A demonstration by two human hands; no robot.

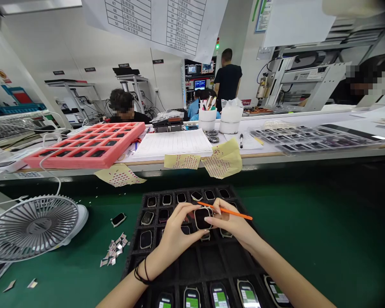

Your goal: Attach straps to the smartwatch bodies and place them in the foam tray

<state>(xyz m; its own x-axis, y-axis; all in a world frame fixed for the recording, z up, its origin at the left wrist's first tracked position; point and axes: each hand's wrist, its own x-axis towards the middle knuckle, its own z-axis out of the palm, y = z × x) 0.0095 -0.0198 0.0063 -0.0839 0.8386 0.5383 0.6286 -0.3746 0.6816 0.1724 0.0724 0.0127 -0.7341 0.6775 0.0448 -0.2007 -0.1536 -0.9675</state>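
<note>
Green mat [308, 226] — both hands [179, 226] pinch a watch case [201, 218], long axis pointing forward.

You're working in an electronics assembly workshop: a long green-matted workbench [308, 222], a black foam tray of smartwatches [192, 261], a red foam tray [83, 158], and a white bench machine [295, 81].

I have open green table [311, 226] right of the black foam tray [192, 261], so a hand passes freely there, though the orange stick [231, 212] juts that way from my right hand [234, 226]. Beyond my left hand [179, 229], the desk fan [32, 229] and foil scraps [114, 250] obstruct. Watch cases [167, 199] crowd the tray's upper rows.
</note>
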